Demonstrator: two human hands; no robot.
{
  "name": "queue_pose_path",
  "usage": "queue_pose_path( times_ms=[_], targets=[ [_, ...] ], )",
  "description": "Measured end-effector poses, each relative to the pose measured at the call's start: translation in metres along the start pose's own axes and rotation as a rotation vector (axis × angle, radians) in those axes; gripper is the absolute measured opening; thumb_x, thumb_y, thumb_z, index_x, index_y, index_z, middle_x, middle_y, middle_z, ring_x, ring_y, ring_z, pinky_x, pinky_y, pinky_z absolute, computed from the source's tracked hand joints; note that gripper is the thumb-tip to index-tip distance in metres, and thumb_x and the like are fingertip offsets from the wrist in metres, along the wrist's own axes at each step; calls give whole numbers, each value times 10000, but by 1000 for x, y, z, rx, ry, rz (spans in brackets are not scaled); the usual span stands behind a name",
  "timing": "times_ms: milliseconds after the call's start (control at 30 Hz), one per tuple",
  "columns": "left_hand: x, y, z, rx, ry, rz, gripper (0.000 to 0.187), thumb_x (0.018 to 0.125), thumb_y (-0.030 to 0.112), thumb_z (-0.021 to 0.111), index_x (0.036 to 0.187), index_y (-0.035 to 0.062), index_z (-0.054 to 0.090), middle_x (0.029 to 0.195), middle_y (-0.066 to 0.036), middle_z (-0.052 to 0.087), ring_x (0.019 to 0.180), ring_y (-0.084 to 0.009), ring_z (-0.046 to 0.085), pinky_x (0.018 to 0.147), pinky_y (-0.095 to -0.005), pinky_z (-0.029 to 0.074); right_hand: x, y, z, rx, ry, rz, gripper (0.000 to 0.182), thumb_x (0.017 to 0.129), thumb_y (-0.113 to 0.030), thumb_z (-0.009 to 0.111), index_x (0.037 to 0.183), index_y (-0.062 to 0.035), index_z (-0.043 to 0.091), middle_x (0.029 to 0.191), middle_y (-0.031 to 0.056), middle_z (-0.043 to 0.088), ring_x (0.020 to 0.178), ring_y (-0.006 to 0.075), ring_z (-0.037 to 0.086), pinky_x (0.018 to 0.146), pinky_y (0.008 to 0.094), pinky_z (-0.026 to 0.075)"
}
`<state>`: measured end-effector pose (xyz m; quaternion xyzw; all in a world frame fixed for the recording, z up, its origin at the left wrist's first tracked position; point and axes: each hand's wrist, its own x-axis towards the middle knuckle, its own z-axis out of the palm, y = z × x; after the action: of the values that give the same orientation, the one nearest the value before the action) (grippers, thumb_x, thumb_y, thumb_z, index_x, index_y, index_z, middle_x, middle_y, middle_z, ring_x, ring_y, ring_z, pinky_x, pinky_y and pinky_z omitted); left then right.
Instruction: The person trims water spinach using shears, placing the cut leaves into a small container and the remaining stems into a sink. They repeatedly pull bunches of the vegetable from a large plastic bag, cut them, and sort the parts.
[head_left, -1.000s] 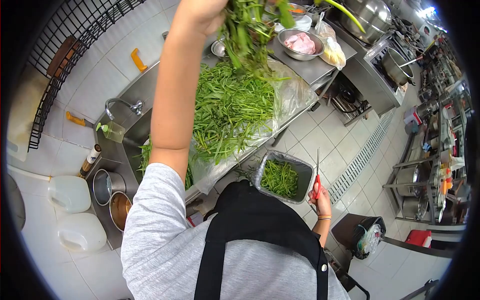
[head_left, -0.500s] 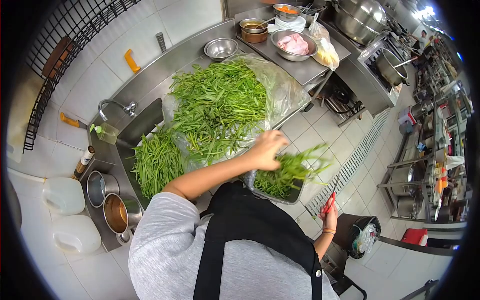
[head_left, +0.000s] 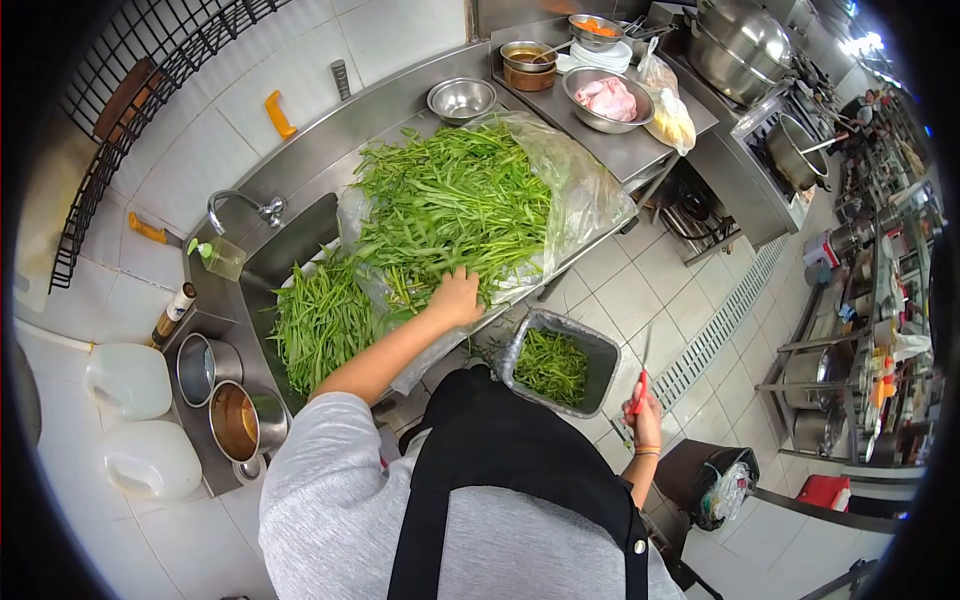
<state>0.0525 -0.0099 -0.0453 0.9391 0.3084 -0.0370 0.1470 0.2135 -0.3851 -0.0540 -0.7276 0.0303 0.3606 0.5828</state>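
Observation:
My left hand (head_left: 457,298) rests on the near edge of a big heap of leafy green stems (head_left: 460,200), its fingertips partly hidden among them. Clear plastic (head_left: 585,190) lies under the heap on the steel counter. Out to the right, my right hand (head_left: 643,415) is closed around the red handle of a knife (head_left: 643,386), whose blade points up and away. Between my hands, a grey bin (head_left: 610,358) holds cut green stems (head_left: 550,368). Another pile of greens (head_left: 322,318) lies over the sink at the left.
An empty steel bowl (head_left: 461,98) stands behind the heap. Raw meat (head_left: 607,98) fills a bowl at the back right. Steel pots (head_left: 262,420) and white jugs (head_left: 128,380) are at the left. A black-lined trash bin (head_left: 690,475) stands right of my body.
My left hand has moved from above the bin, where it held a bunch of greens, back left to the heap. The bunch is gone from it. The knife now points more upward.

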Motion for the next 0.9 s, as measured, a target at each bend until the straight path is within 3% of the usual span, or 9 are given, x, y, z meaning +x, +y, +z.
queue_pose_path(
  times_ms=[100, 167, 333, 400, 467, 600, 633, 733, 900],
  targets=[
    [17, 2, -37, -217, 98, -76, 253, 803, 206, 570, 982, 30, 533, 1057, -192, 524, 918, -375, 569, 745, -471, 477, 8, -21, 36, -27, -115, -3, 334, 842, -426, 599, 708, -143, 485, 547, -39, 452, 428, 45, 401, 412, 182, 346],
    [41, -2, -58, -175, 407, -81, 123, 833, 156, 526, 905, 74, 581, 921, -137, 560, 777, -326, 602, 652, -428, 496, 14, -39, 67, -169, -273, -85, 336, 829, -409, 625, 698, -135, 480, 556, -47, 448, 457, 41, 413, 421, 183, 333],
    [104, -46, -47, 14, 701, 134, 164, 779, 164, 634, 922, 96, 593, 1039, -85, 529, 1103, -299, 449, 935, -510, 354, 32, -75, 145, -312, -471, -175, 393, 806, -415, 654, 650, -111, 461, 574, -49, 452, 504, 41, 417, 432, 194, 331],
    [109, -58, -43, 44, 683, 97, 195, 762, 194, 661, 915, 100, 588, 1065, -69, 523, 1158, -294, 392, 1008, -583, 228, 31, -86, 170, -425, -519, -209, 418, 786, -418, 677, 628, -102, 454, 574, -47, 448, 512, 42, 391, 456, 208, 330],
    [94, -55, -65, 125, 220, -13, 236, 732, 237, 695, 874, 95, 571, 1060, -71, 525, 1136, -298, 410, 1019, -599, 209, 31, -87, 184, -438, -521, -236, 424, 777, -421, 686, 626, -97, 458, 576, -46, 448, 522, 43, 389, 467, 211, 329],
    [58, -51, -70, -273, 204, 36, 231, 695, 254, 704, 774, 102, 549, 884, -36, 584, 937, -252, 554, 942, -602, 283, 30, -94, 204, -380, -538, -220, 430, 753, -424, 711, 625, -91, 470, 581, -41, 458, 545, 40, 391, 498, 202, 322],
    [52, -53, -65, -308, 275, 76, 281, 720, 264, 710, 762, 58, 524, 790, -53, 581, 788, -253, 584, 832, -476, 401, 31, -94, 208, -386, -540, -234, 454, 748, -464, 698, 623, -94, 467, 579, -39, 458, 512, 42, 389, 473, 204, 333],
    [48, -71, -45, -402, 276, 63, 266, 740, 267, 689, 771, 54, 533, 807, -68, 582, 771, -259, 582, 756, -410, 427, 64, -80, 209, -199, -456, 137, 452, 777, -538, 623, 672, -133, 452, 557, -40, 441, 404, 57, 378, 373, 204, 346],
    [36, -69, -48, -352, 387, 65, 181, 772, 237, 645, 805, 83, 555, 829, -83, 561, 853, -301, 551, 780, -439, 403, 51, -69, 221, -289, -319, -27, 464, 775, -556, 610, 678, -128, 459, 531, -27, 445, 403, 68, 387, 382, 206, 348]
  ],
)
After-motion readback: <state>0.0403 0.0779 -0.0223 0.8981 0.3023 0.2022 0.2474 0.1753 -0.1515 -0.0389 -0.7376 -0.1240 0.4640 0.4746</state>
